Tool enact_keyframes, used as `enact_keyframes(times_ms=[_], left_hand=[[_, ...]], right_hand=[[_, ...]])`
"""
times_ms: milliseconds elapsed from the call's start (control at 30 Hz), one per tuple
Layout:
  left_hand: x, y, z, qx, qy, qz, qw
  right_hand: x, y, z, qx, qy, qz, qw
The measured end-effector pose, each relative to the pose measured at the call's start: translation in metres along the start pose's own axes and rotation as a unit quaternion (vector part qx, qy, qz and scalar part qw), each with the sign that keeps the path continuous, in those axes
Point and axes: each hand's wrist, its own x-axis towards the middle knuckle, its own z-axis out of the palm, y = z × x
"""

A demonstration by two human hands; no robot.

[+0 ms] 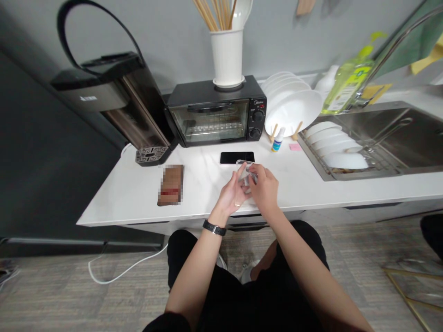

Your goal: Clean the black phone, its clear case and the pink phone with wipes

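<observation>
Hands: The left hand [228,194] and right hand [266,188] meet at centre frame, above the front of the white stone surface [128,203].
Fingers: Both sets clenched, gripping a clear plastic case [246,177] from either side.
Case: Held between the hands, just in front of a black smartphone [237,157] lying on the surface.
Wrist: A black wristwatch [214,227] circles the left wrist.
Left of the hands: A pixel-blurred brown flat object [170,184] lies on the surface.
Behind: A black toaster oven [216,117] stands at top centre, a small bottle [278,140] and pink sticky notes [294,146] to its right.
Right: A steel sink [387,138] holds a rack of white plates [332,143].
</observation>
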Motion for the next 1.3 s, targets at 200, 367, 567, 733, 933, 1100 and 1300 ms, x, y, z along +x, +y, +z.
enact_keyframes(times_ms=[200, 367, 567, 733, 933, 1100, 1300], left_hand=[[0.006, -0.002, -0.001, -0.033, 0.05, -0.024, 0.998], [0.008, -0.002, 0.0, -0.093, 0.045, -0.013, 0.995], [0.004, 0.003, 0.003, -0.11, 0.077, -0.055, 0.989], [-0.001, 0.004, -0.002, -0.056, 0.035, -0.011, 0.998], [-0.007, 0.004, 0.003, 0.029, 0.038, 0.019, 0.999], [-0.006, 0.004, 0.008, 0.036, 0.033, 0.021, 0.999], [-0.007, 0.004, 0.008, 0.009, 0.032, 0.01, 0.999]], right_hand=[[0.022, -0.009, 0.014, 0.026, 0.028, 0.009, 0.999], [0.024, -0.026, 0.022, 0.087, 0.022, 0.031, 0.995], [0.016, -0.029, 0.014, 0.171, -0.008, 0.061, 0.983], [-0.018, -0.031, 0.005, 0.211, -0.049, 0.082, 0.973], [-0.064, -0.03, -0.01, 0.242, -0.109, 0.083, 0.96], [-0.069, -0.02, -0.027, 0.124, -0.114, 0.036, 0.985], [-0.05, -0.013, -0.024, -0.001, -0.075, -0.003, 0.997]])
